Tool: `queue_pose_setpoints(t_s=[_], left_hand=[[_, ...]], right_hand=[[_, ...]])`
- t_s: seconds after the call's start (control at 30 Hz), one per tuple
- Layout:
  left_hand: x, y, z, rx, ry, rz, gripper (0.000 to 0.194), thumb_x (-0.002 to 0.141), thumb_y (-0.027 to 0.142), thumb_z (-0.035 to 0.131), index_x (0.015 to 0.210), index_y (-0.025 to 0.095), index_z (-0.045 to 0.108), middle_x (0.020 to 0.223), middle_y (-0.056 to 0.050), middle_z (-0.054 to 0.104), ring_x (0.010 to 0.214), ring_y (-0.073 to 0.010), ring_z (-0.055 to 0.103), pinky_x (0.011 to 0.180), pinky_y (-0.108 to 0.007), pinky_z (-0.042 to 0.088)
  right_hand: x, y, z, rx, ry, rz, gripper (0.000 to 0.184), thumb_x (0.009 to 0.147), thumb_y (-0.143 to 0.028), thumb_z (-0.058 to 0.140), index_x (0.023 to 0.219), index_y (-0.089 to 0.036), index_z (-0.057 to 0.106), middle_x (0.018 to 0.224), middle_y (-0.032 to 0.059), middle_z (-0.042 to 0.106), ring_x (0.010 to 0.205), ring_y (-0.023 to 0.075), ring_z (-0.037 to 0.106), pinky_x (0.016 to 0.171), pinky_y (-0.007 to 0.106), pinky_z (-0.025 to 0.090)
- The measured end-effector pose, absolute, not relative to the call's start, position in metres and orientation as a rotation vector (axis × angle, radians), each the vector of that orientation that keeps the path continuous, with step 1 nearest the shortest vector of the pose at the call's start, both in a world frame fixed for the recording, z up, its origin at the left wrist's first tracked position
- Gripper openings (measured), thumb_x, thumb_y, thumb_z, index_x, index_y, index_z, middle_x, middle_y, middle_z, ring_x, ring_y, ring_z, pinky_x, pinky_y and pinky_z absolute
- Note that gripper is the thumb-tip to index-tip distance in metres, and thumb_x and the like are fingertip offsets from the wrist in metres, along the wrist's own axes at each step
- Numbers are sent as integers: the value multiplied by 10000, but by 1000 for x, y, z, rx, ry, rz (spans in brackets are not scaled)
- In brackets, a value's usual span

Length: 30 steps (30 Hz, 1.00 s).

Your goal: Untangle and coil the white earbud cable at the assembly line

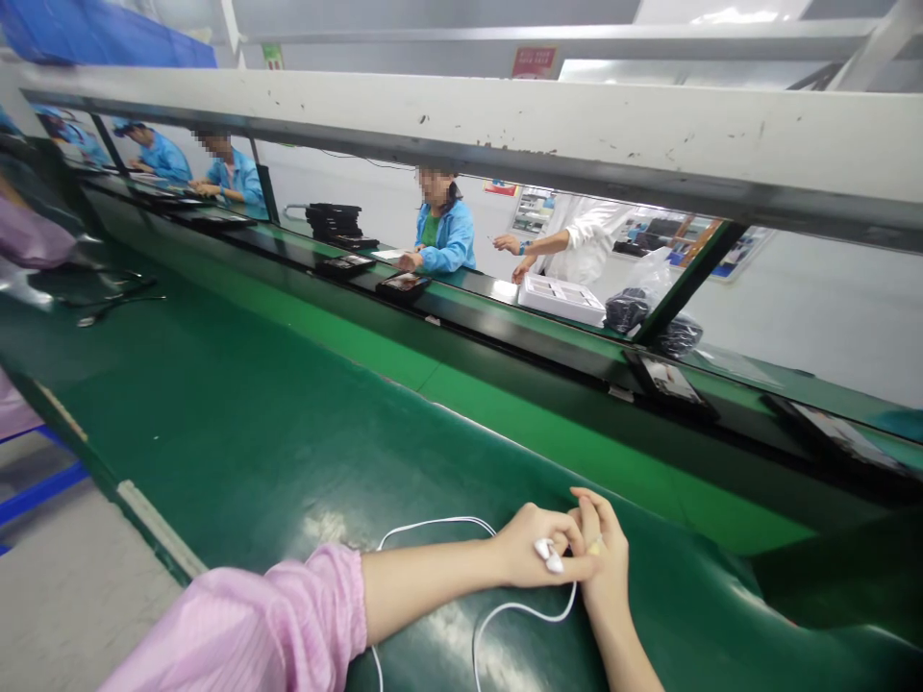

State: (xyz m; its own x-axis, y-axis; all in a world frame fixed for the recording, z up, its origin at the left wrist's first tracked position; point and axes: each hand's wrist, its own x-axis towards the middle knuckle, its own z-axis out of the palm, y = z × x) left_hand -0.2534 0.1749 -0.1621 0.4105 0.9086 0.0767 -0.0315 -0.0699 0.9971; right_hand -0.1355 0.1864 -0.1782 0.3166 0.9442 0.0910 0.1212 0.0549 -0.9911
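My left hand (537, 548) rests on the green bench mat (237, 442), fingers curled around the white plug end of a thin white cable (433, 525). Pressed against it from the right, my right hand (604, 557) pinches the same cable end with its fingertips. The cable loops back over the mat toward my body and runs off the bottom edge. A pink sleeve covers my left forearm.
A green conveyor belt (505, 408) runs past the mat, with dark trays (404, 285) and a white tray (562, 300) on the far side. Several people in blue coats work across it. A white beam (548, 135) hangs overhead. Tweezers (115, 306) lie far left.
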Motion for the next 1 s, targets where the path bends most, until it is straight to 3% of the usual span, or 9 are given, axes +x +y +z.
queue_pose_setpoints(t_s=[0.57, 0.8, 1.0], left_hand=[[-254, 174, -159, 1402, 874, 911, 395, 608, 421, 831, 576, 180, 520, 398, 117, 374, 399, -40, 288, 432, -234, 203], [-253, 175, -162, 1434, 879, 937, 441, 582, 484, 829, 569, 177, 513, 401, 117, 378, 414, -40, 304, 460, -221, 234], [-252, 176, -166, 1432, 853, 960, 445, 580, 483, 829, 575, 174, 509, 406, 113, 383, 421, -41, 303, 466, -214, 236]], right_hand=[[-141, 180, -164, -1430, -1098, 854, 738, 558, -843, 629, 859, -171, 592, 503, -23, 473, 411, 141, 411, 388, 256, 312], [-136, 186, -179, -1391, -1112, 818, 667, 641, -796, 629, 873, -171, 617, 524, -26, 462, 409, 133, 410, 386, 248, 288], [-141, 184, -168, -1401, -1077, 867, 724, 549, -828, 660, 834, -164, 610, 490, -33, 447, 398, 122, 374, 375, 238, 280]])
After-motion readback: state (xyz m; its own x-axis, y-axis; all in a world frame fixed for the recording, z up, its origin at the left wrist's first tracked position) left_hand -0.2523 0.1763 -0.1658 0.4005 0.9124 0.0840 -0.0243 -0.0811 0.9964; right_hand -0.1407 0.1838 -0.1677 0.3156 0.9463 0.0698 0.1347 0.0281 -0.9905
